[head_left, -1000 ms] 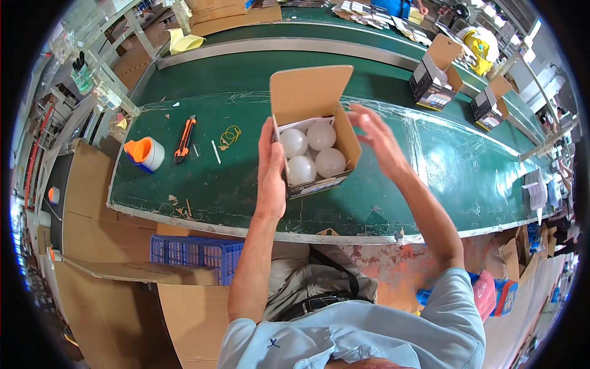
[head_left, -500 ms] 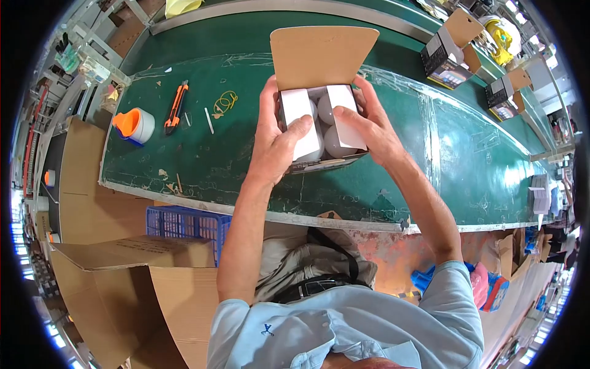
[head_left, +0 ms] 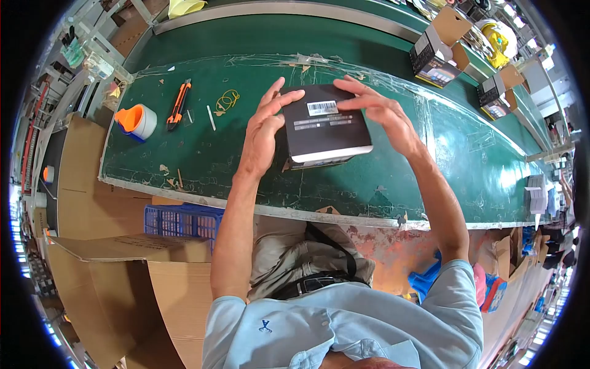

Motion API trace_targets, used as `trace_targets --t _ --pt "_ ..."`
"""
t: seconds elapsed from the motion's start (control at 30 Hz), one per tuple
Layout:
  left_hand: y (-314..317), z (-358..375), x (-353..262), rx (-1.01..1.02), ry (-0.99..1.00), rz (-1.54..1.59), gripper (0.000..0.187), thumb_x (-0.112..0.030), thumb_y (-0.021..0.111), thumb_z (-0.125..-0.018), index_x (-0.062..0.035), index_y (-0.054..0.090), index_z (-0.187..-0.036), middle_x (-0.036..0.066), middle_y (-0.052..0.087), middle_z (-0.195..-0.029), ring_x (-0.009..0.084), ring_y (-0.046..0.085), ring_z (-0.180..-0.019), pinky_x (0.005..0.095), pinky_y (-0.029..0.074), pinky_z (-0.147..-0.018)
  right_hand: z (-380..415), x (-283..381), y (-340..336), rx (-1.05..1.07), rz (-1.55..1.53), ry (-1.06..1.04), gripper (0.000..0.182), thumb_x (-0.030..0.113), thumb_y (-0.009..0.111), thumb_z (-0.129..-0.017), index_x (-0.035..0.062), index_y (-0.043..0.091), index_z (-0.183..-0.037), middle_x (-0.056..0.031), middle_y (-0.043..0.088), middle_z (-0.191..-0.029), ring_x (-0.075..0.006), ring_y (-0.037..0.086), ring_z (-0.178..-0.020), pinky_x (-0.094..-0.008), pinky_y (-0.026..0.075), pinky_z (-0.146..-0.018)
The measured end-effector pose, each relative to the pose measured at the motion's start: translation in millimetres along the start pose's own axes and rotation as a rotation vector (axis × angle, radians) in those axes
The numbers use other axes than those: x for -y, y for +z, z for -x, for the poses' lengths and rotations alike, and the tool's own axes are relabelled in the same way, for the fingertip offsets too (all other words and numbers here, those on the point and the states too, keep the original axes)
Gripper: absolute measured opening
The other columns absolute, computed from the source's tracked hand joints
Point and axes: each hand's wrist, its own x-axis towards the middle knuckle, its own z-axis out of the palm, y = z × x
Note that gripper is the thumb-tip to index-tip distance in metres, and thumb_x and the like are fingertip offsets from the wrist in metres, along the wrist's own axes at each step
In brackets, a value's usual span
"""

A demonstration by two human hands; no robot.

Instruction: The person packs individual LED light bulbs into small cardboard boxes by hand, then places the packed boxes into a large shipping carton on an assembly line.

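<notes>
A small black box (head_left: 326, 126) sits on the green bench in front of me. Its lid lies folded over the top, showing a barcode label and printed lines, and a white strip runs along the near edge. My left hand (head_left: 263, 132) is at the box's left side, fingers stretched, with one fingertip on the lid's far left corner. From the right, my right hand (head_left: 390, 123) reaches over with fingers spread, fingertips touching the lid. The white light bulbs inside are hidden now.
An orange utility knife (head_left: 179, 106), a tape roll (head_left: 144, 122), a white stick (head_left: 211, 118) and yellow bands (head_left: 228, 99) lie to the left. Two open black boxes (head_left: 433, 61) (head_left: 498, 95) stand at the back right. A large open carton (head_left: 178, 301) and a blue crate (head_left: 181, 221) are below left.
The raised lid has come down over the white flaps and bulbs, so the black printed top faces up. Both hands have shifted from gripping the sides to resting fingers on the lid.
</notes>
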Motion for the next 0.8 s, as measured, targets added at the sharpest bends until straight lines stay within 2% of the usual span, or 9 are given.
trace_targets --t 0.07,0.23,0.27,0.3,0.37,0.47,0.63,0.7,0.8 --pt "-0.6 1.2 -1.3 -0.004 0.011 -0.034 0.057 -0.015 0.039 -0.098 -0.0108 0.069 -0.146 0.014 0.035 -0.173 0.0319 0.034 -0.159 0.0460 0.026 -0.130 -1.0 12.3 -1.1 0.144 0.302 -0.053 0.060 0.039 0.080 -0.083 0.0137 0.074 -0.137 -0.0165 0.043 -0.169 -0.0416 0.019 -0.165 -0.0636 0.025 -0.129" --pt "3.1 13.0 -15.6 -0.073 0.091 -0.239 0.053 -0.012 0.044 -0.097 -0.0071 0.070 -0.143 0.015 0.044 -0.168 0.0344 0.037 -0.157 0.0476 0.027 -0.129 -3.0 15.6 -1.1 0.213 0.498 -0.056 0.087 0.062 0.090 -0.073 0.0231 0.065 -0.147 -0.0155 0.035 -0.173 -0.0420 0.017 -0.164 -0.0660 0.023 -0.131" --pt "3.0 18.8 -16.6 -0.187 0.204 -0.343 0.048 -0.007 0.048 -0.096 -0.0045 0.071 -0.138 0.015 0.053 -0.159 0.0325 0.048 -0.147 0.0446 0.036 -0.123 -3.7 16.6 -2.7 0.252 0.538 -0.055 0.093 0.068 0.090 -0.071 0.0251 0.062 -0.149 -0.0152 0.033 -0.173 -0.0422 0.017 -0.164 -0.0664 0.023 -0.131" --pt "2.8 25.6 -17.6 -0.304 0.318 -0.446 0.043 -0.002 0.053 -0.095 -0.0019 0.072 -0.133 0.015 0.061 -0.150 0.0306 0.059 -0.136 0.0416 0.045 -0.116 -5.3 17.7 -3.2 0.255 0.539 -0.058 0.093 0.068 0.090 -0.071 0.0251 0.062 -0.149 -0.0152 0.033 -0.173 -0.0422 0.017 -0.164 -0.0664 0.023 -0.131" --pt "1.7 54.0 -3.7 -0.504 0.297 -0.218 0.032 0.008 0.059 -0.094 0.0007 0.072 -0.122 0.012 0.072 -0.125 0.0185 0.069 -0.105 0.0311 0.056 -0.090 -7.3 18.7 -3.4 0.265 0.559 -0.047 0.098 0.068 0.092 -0.068 0.0247 0.061 -0.150 -0.0159 0.034 -0.172 -0.0424 0.018 -0.163 -0.0660 0.025 -0.131" --pt "23.8 93.0 -3.7 -0.379 0.235 -0.103 0.022 0.006 0.060 -0.098 0.0028 0.071 -0.117 0.010 0.073 -0.113 0.0084 0.065 -0.089 0.0250 0.055 -0.074 -9.6 19.2 -5.1 0.278 0.580 -0.038 0.099 0.066 0.093 -0.067 0.0249 0.060 -0.151 -0.0168 0.035 -0.171 -0.0424 0.021 -0.162 -0.0655 0.027 -0.130" --pt "72.6 99.5 -10.3 -0.080 0.051 0.045 0.046 0.000 0.070 -0.100 0.0028 0.060 -0.144 0.011 0.074 -0.110 0.0115 0.067 -0.087 0.0277 0.057 -0.077 -11.2 22.3 -4.4 0.296 0.583 -0.043 0.099 0.066 0.092 -0.068 0.0253 0.058 -0.152 -0.0171 0.033 -0.171 -0.0422 0.021 -0.162 -0.0648 0.029 -0.130" --pt "86.6 96.9 -3.8 -0.094 -0.024 0.283 0.043 -0.002 0.076 -0.099 0.0037 0.063 -0.139 0.011 0.075 -0.112 0.0129 0.070 -0.094 0.0301 0.058 -0.084 -13.2 26.5 -4.3 0.292 0.591 -0.030 0.097 0.064 0.092 -0.068 0.0254 0.059 -0.151 -0.0170 0.033 -0.171 -0.0426 0.021 -0.162 -0.0644 0.029 -0.130" --pt "93.8 96.2 22.3 -0.225 0.349 -0.009 0.031 0.001 0.080 -0.094 0.0025 0.071 -0.123 0.013 0.077 -0.112 0.0223 0.076 -0.102 0.0355 0.060 -0.090 -12.3 30.2 2.1 0.293 0.668 -0.040 0.094 0.059 0.092 -0.069 0.0257 0.059 -0.151 -0.0181 0.033 -0.171 -0.0442 0.022 -0.161 -0.0619 0.033 -0.129"
